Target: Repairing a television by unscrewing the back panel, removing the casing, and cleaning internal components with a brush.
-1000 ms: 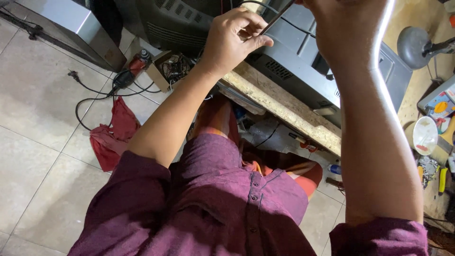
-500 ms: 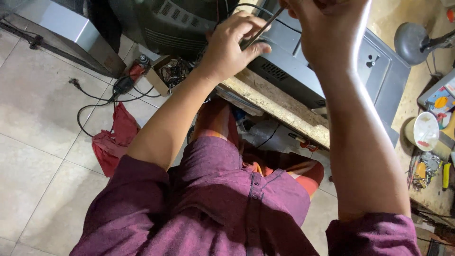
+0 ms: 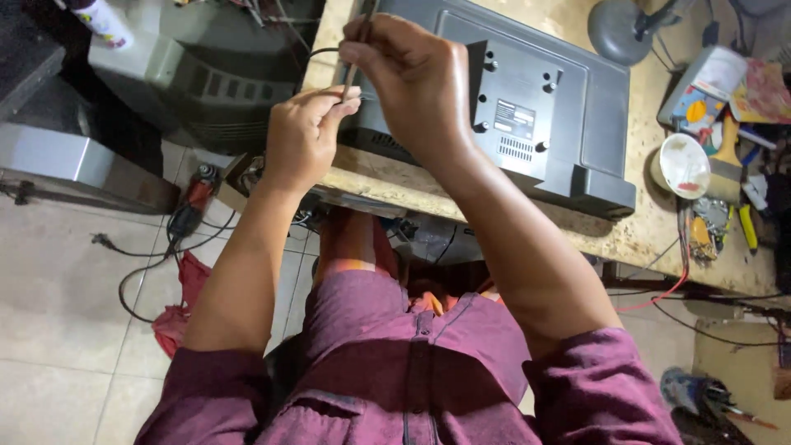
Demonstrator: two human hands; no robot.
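My left hand [image 3: 303, 136] and my right hand [image 3: 409, 74] are raised in front of me, close together, both pinching a thin dark cable [image 3: 353, 70]. The cable runs up from my left fingertips past my right thumb and loops off to the left. Below the hands a grey electronic device [image 3: 540, 115] lies with its back panel facing up on a worn wooden workbench [image 3: 461, 194]. I am seated in a maroon shirt, knees under the bench edge.
An old grey television casing [image 3: 198, 78] stands on the tiled floor at the left, with a red power tool [image 3: 191, 202], black cords and a red cloth [image 3: 185, 301]. On the bench's right end lie a white dish [image 3: 684, 165], a lamp base [image 3: 618, 29] and small tools.
The view has swung so the bench and grey device now lie flat below my hands. My hands stayed together on the cable, the right hand now lower and nearer the left.
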